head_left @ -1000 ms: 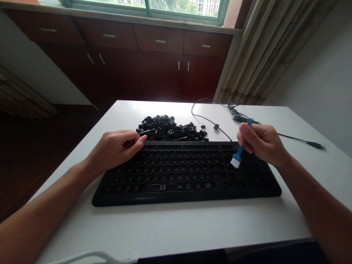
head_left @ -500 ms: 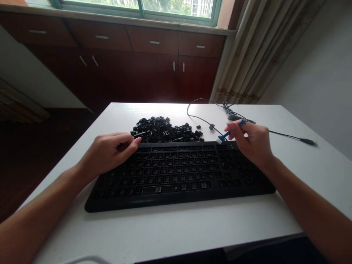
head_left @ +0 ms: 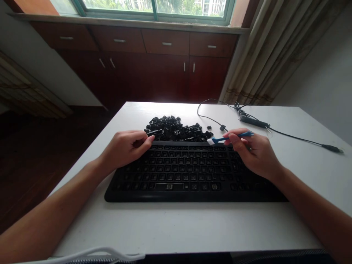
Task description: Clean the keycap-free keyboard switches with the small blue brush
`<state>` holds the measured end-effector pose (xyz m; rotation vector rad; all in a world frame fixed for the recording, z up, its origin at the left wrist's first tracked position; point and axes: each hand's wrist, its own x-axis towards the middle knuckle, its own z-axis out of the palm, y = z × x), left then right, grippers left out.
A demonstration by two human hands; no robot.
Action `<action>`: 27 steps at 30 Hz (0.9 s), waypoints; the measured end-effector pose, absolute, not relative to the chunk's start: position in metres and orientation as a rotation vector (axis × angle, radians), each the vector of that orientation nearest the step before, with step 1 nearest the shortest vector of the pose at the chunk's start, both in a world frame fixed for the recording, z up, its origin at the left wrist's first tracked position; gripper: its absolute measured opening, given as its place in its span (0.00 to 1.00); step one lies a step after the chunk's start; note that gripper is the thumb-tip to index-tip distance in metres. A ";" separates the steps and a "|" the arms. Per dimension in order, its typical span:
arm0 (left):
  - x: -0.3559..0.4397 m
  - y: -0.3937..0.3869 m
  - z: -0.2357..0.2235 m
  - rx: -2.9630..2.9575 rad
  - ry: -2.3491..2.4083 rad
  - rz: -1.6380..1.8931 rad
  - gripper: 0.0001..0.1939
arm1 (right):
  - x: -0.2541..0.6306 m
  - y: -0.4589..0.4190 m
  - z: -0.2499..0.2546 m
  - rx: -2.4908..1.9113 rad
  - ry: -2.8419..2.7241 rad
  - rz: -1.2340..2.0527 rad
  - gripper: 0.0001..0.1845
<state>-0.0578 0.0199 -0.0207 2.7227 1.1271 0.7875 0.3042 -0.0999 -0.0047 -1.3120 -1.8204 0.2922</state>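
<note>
R hand point(head_left: 251, 148) pinching blue brush point(head_left: 232, 137) btwn thumb & fingers, handle approx. horiz., far end sticking out past the knuckles. White bristles point(head_left: 211, 141) pt left, at kbd's rear edge, near the loose keycaps; can't tell if bristles touch anything. L hand point(head_left: 128, 148): fingers curled in, thumb laid alongside, at kbd's rear L corner; can't tell if it grips the edge or just rests there. Kbd point(head_left: 181, 169) = black, flat on white counter point(head_left: 176, 227), long side facing the person, btwn both forearms; key slots in view have no caps, R end partly hidden by R hand & arm. Pile of blk keycaps point(head_left: 176, 129) right behind kbd, L of ctr, close to L thumb. 2 loose pcs R of pile: small one point(head_left: 209, 127) & bigger one point(head_left: 222, 127), latter next to the cable. Blk cable point(head_left: 202, 115) loops behind, bundled toward rear R. Dark stick-like tool point(head_left: 253, 121) w/ thin metal prongs by the bundle, beyond R hand. Cable plug point(head_left: 331, 148) far R on counter. White tube-like item point(head_left: 96, 250) at near L edge. Bkgd: red-brown cabinets point(head_left: 148, 77), window point(head_left: 189, 9) above, curtain point(head_left: 255, 55) on R.
</note>
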 end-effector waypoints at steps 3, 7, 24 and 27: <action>-0.057 0.020 -0.021 2.712 1.131 0.785 0.23 | 0.298 -0.103 -0.003 -1.235 -1.799 0.552 0.10; -0.058 0.020 -0.022 2.706 1.135 0.783 0.23 | 0.301 -0.100 -0.007 -1.304 -1.867 0.311 0.09; -0.057 0.018 -0.019 2.696 1.131 0.765 0.24 | 0.294 -0.105 -0.006 -1.322 -1.751 0.472 0.11; -0.057 0.017 -0.019 2.692 1.139 0.772 0.24 | 0.291 -0.106 -0.006 -1.298 -1.680 0.575 0.11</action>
